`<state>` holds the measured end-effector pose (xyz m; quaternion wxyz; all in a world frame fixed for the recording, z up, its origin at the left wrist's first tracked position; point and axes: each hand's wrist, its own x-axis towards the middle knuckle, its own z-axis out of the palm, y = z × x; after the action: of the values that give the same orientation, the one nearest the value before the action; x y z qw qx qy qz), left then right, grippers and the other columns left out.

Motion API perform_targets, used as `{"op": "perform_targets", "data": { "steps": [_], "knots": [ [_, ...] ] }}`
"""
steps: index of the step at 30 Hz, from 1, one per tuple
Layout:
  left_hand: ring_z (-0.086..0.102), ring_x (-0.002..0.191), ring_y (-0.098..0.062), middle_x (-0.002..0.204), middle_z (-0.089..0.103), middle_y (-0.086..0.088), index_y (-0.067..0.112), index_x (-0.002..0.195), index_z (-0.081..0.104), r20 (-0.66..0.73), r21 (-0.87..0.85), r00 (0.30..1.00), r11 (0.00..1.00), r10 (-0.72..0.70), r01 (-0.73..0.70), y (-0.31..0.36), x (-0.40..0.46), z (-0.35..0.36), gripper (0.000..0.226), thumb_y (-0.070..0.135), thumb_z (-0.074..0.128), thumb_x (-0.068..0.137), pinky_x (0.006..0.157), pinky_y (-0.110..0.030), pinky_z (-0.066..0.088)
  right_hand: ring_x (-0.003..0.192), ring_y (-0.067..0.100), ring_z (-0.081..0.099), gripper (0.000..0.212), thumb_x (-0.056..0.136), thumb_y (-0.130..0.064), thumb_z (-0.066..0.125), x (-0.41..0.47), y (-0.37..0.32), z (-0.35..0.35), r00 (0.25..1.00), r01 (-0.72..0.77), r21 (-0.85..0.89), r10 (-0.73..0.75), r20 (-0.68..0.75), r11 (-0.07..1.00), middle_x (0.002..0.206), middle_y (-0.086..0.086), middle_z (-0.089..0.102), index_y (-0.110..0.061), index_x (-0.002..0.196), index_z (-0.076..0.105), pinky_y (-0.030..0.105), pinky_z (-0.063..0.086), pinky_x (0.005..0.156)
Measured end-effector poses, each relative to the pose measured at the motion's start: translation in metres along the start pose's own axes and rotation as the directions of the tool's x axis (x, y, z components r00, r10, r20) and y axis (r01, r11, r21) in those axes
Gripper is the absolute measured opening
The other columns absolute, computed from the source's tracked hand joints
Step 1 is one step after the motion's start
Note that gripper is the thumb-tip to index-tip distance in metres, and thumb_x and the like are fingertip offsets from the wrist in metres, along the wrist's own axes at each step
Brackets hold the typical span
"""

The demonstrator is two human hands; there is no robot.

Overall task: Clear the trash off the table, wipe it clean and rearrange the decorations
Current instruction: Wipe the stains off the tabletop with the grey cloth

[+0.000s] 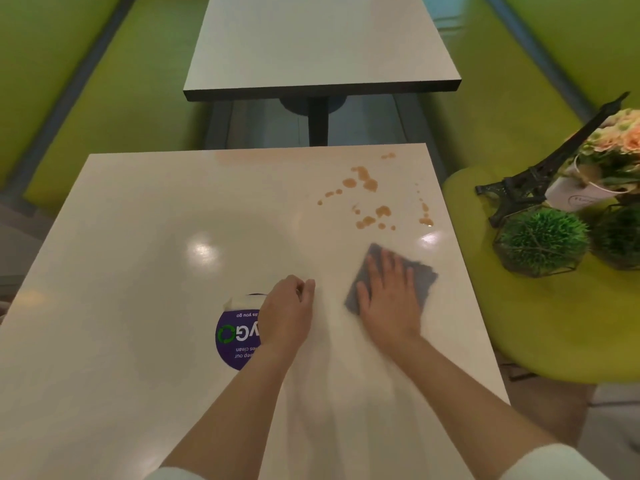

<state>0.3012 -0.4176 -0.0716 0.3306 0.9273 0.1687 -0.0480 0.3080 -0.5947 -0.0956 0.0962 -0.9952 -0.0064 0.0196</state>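
Observation:
A cream square table (145, 244) fills the view. My right hand (388, 299) lies flat with straight fingers on a grey cloth (420, 277) and presses it to the tabletop. Orange-brown spill drops (369, 199) dot the far right part of the table, beyond the cloth. My left hand (287, 313) rests on the table with its fingers curled and nothing visible in it; it partly covers a round purple sticker (232, 336). The decorations stand off the table on a green seat at the right: a black tower model (519, 188), a white flower pot (575, 192) and a green moss ball (542, 240).
A second moss ball (620, 237) sits at the right edge of the view. The green round seat (540, 327) holds all the decorations. A second table (318, 46) stands beyond, with green benches (114, 91) on both sides.

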Motion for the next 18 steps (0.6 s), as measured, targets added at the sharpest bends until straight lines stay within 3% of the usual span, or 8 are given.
{"op": "perform_targets", "data": {
  "steps": [2, 4, 5, 8, 10, 12, 15, 18],
  "knots": [
    [0.058, 0.079, -0.015, 0.084, 0.06, 0.008, 0.023, 0.09, 0.058, 0.004, 0.013, 1.0, 1.0, 0.003, -0.003, 0.001, 0.001, -0.001, 0.033, 0.05, 0.04, 0.098, 0.07, -0.034, 0.047, 0.151, 0.02, 0.009, 0.061, 0.101, -0.047, 0.018, -0.022, -0.007, 0.001, 0.958, 0.274, 0.039, -0.276, 0.074, 0.961, 0.163, 0.003, 0.016, -0.02, 0.154, 0.026, 0.042, 0.006, 0.121],
    [0.058, 0.079, -0.015, 0.085, 0.06, 0.008, 0.023, 0.09, 0.058, 0.015, 0.023, 1.0, 1.0, -0.012, 0.012, 0.002, 0.002, -0.001, 0.035, 0.051, 0.038, 0.099, 0.068, -0.033, 0.044, 0.151, 0.014, 0.006, 0.059, 0.101, -0.05, 0.02, -0.016, 0.012, -0.008, 0.897, 0.416, 0.073, -0.422, 0.129, 0.906, 0.163, -0.004, 0.012, -0.026, 0.155, 0.024, 0.038, 0.001, 0.121],
    [0.058, 0.079, -0.015, 0.084, 0.061, 0.008, 0.023, 0.09, 0.058, 0.018, 0.029, 0.999, 0.999, -0.027, 0.026, 0.004, 0.003, -0.001, 0.036, 0.052, 0.037, 0.099, 0.068, -0.033, 0.043, 0.151, 0.014, 0.006, 0.061, 0.099, -0.052, 0.019, -0.005, 0.025, -0.011, 0.903, 0.406, 0.07, -0.411, 0.126, 0.911, 0.163, -0.006, 0.011, -0.027, 0.155, 0.024, 0.036, -0.001, 0.122],
    [0.059, 0.08, -0.016, 0.085, 0.062, 0.007, 0.022, 0.092, 0.057, 0.032, 0.032, 0.996, 0.996, -0.081, 0.08, 0.01, 0.004, -0.002, 0.039, 0.053, 0.035, 0.099, 0.07, -0.034, 0.045, 0.151, 0.015, 0.006, 0.069, 0.094, -0.052, 0.008, 0.029, 0.052, -0.015, 0.984, 0.156, 0.03, -0.158, 0.082, 0.987, 0.163, -0.004, 0.012, -0.024, 0.155, 0.023, 0.036, -0.003, 0.122],
    [0.06, 0.081, -0.017, 0.087, 0.062, 0.007, 0.023, 0.094, 0.054, 0.032, 0.021, 0.993, 0.993, -0.114, 0.114, 0.016, 0.005, -0.003, 0.038, 0.054, 0.033, 0.099, 0.07, -0.033, 0.046, 0.151, 0.018, 0.007, 0.072, 0.092, -0.047, 0.006, 0.035, 0.039, -0.015, 0.997, 0.057, 0.025, -0.058, 0.048, 0.998, 0.163, 0.001, 0.013, -0.018, 0.155, 0.024, 0.038, -0.001, 0.122],
    [0.06, 0.083, -0.019, 0.089, 0.062, 0.007, 0.024, 0.096, 0.053, 0.019, 0.017, 0.99, 0.99, -0.138, 0.138, 0.018, 0.007, -0.004, 0.037, 0.053, 0.031, 0.1, 0.072, -0.034, 0.047, 0.15, 0.019, 0.01, 0.069, 0.092, -0.042, 0.012, 0.017, 0.009, -0.008, 0.989, 0.132, 0.043, -0.134, 0.059, 0.99, 0.162, 0.004, 0.018, -0.014, 0.153, 0.029, 0.038, 0.0, 0.122],
    [0.061, 0.085, -0.023, 0.09, 0.063, 0.005, 0.024, 0.101, 0.053, -0.046, 0.031, 0.991, 0.991, -0.13, 0.131, 0.029, 0.02, -0.005, 0.036, 0.053, 0.03, 0.1, 0.075, -0.036, 0.049, 0.15, 0.015, 0.012, 0.061, 0.093, -0.038, 0.028, -0.003, -0.008, -0.005, 0.897, 0.416, 0.131, -0.429, 0.107, 0.9, 0.16, 0.001, 0.026, -0.015, 0.148, 0.04, 0.038, 0.003, 0.12],
    [0.062, 0.087, -0.022, 0.096, 0.065, 0.004, 0.025, 0.105, 0.055, -0.084, 0.013, 0.993, 0.996, -0.085, 0.087, 0.039, 0.038, -0.006, 0.029, 0.045, 0.034, 0.101, 0.08, -0.04, 0.051, 0.15, 0.007, -0.003, 0.064, 0.094, -0.042, 0.019, 0.029, 0.001, -0.007, 0.876, 0.444, 0.158, -0.465, 0.13, 0.882, 0.163, -0.006, 0.012, -0.023, 0.154, 0.027, 0.034, -0.008, 0.121]
  ]
}}
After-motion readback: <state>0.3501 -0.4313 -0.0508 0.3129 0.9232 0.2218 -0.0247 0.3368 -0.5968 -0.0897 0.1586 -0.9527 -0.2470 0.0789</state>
